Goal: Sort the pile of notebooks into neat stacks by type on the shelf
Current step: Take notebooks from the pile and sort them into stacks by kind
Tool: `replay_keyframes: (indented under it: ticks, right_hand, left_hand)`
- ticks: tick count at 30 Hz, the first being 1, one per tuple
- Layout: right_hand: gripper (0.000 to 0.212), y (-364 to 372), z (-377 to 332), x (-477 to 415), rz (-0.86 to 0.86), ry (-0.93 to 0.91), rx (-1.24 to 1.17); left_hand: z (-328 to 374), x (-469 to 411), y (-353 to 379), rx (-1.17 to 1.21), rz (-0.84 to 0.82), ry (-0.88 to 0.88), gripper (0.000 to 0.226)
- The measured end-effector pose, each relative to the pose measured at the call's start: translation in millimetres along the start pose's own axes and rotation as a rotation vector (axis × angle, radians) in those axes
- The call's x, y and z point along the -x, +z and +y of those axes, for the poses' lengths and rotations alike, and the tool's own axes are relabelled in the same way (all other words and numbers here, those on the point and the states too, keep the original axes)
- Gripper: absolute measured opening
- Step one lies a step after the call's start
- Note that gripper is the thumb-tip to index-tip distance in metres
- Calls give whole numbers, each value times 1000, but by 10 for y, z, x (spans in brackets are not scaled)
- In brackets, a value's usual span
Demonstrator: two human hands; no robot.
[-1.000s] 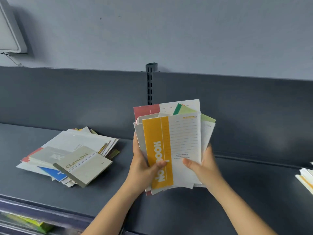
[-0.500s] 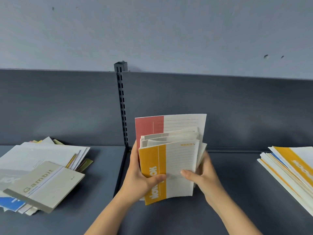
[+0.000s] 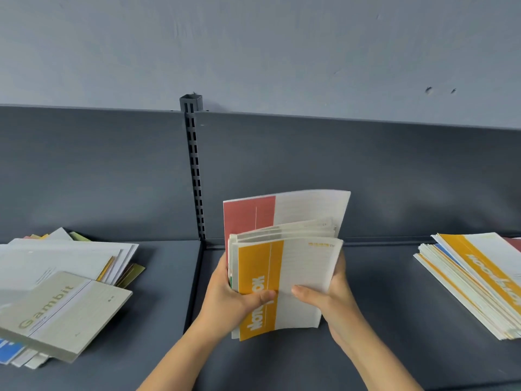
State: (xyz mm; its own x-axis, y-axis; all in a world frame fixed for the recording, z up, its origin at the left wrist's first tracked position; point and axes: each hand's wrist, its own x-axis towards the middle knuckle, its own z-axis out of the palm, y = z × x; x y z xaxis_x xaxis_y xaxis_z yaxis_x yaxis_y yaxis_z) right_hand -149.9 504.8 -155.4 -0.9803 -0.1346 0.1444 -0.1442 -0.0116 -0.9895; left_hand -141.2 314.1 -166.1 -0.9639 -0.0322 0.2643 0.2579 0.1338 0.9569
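I hold a bundle of notebooks (image 3: 298, 275) upright on its lower edge on the dark shelf (image 3: 380, 320). A yellow-and-white notebook faces me at the front, and a taller red-and-white one (image 3: 253, 215) stands at the back. My left hand (image 3: 234, 300) grips the bundle's left side with its thumb across the yellow cover. My right hand (image 3: 329, 300) clasps the right side, thumb on the white part. A messy pile of mixed notebooks (image 3: 56, 280) lies on the left, topped by a grey "Gambit" notebook (image 3: 64, 311). To the right lies a stack of yellow-and-white notebooks (image 3: 476, 283).
A slotted metal upright (image 3: 196, 176) divides the shelf's dark back panel just left of the bundle. A seam in the shelf surface (image 3: 194, 286) runs forward from its foot. A grey wall (image 3: 282, 52) rises above the panel.
The bundle has come down from mid-air and its fanned notebooks have been squared together against the shelf. My view has shifted right, bringing the right-hand stack fully into sight.
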Motion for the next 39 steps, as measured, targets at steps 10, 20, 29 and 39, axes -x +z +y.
replay_keyframes:
  ticks: [10,20,29,39]
  right_hand:
    - [91,-160,66,-74,41,45,93]
    - [64,-107,-33,-48,74,48,-47]
    - [15,-263,58,-118,312,158,158]
    - [13,-1067,34,-123,865,120,193]
  left_hand:
    - [82,-192,-135,2,-135,-7,72]
    - [15,-192,-176,6,-126,-30,83]
    - [-2,-210,-156,-30,-181,-41,86]
    - [9,-229,-139,2,-181,-123,79]
